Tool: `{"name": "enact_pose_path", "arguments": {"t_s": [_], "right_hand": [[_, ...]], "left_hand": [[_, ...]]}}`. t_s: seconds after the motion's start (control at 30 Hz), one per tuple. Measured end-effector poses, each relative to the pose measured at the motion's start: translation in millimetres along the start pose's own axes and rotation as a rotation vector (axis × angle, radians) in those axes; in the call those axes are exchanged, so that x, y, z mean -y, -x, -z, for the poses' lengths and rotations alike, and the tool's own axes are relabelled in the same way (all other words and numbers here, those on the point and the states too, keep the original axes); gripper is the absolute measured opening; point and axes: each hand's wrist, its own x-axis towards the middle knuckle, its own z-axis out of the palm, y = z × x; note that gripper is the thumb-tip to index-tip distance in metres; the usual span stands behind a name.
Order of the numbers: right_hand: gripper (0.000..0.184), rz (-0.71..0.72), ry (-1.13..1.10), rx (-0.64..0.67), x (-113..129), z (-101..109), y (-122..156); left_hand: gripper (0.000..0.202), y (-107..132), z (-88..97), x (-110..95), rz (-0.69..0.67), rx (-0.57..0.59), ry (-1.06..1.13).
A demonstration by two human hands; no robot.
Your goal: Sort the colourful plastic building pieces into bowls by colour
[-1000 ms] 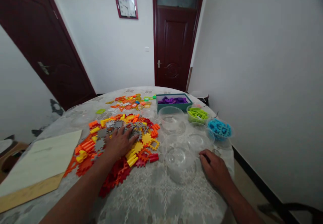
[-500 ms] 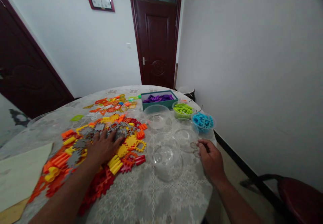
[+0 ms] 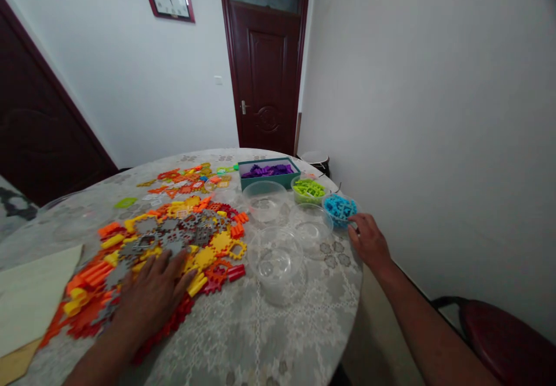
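Observation:
My left hand (image 3: 152, 294) lies flat, fingers spread, on the near edge of a pile of orange, yellow, red and grey plastic building pieces (image 3: 174, 241). My right hand (image 3: 367, 238) reaches to the table's right edge, its fingers curled beside the clear bowl of blue pieces (image 3: 339, 208); whether it touches or holds the bowl is unclear. Three empty clear bowls stand between my hands: a near one (image 3: 278, 264), a middle one (image 3: 311, 231) and a far one (image 3: 266, 201).
A clear bowl of green pieces (image 3: 308, 189) and a teal box of purple pieces (image 3: 268, 171) stand farther back. More loose orange pieces (image 3: 186, 180) lie at the far side of the lace-covered round table (image 3: 260, 339). A pale board (image 3: 30, 299) lies left; a dark red chair (image 3: 499, 334) stands right.
My left hand slid back toward me across the pile. My right hand moved away from the near bowls, forward and right to the bowl of blue pieces. The view shifted slightly.

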Motion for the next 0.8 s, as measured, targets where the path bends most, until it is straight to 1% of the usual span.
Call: {"name": "enact_pose_path", "arguments": {"t_s": [0.1, 0.23, 0.33, 0.43, 0.53, 0.63, 0.73, 0.8], "right_hand": [[0.025, 0.025, 0.037, 0.014, -7, -4, -1], [0.022, 0.086, 0.07, 0.024, -20, -10, -4], [0.02, 0.171, 0.068, -0.004, -28, -14, -7], [0.022, 0.224, 0.078, -0.024, -29, -12, -9], [0.025, 0.229, 0.105, -0.042, -27, -4, -8], [0.03, 0.214, 0.15, -0.064, -26, 11, -9], [0.033, 0.239, 0.199, -0.076, -21, 30, -17], [0.032, 0.267, 0.204, -0.087, -9, 42, -26]], "left_hand": [[0.068, 16, 0.1, -8, -0.006, -0.039, -0.093], [0.06, 19, 4.7, -19, 0.009, -0.086, -0.09], [0.052, 19, 5.8, -19, -0.024, -0.177, -0.065], [0.049, 22, 5.0, -14, -0.055, -0.279, -0.014], [0.049, 26, 6.1, -7, -0.062, -0.356, 0.034], [0.047, 28, 9.7, 1, -0.055, -0.408, 0.082], [0.044, 30, 12.1, 11, -0.003, -0.462, 0.116], [0.044, 31, 11.6, 16, 0.046, -0.47, 0.111]]}}
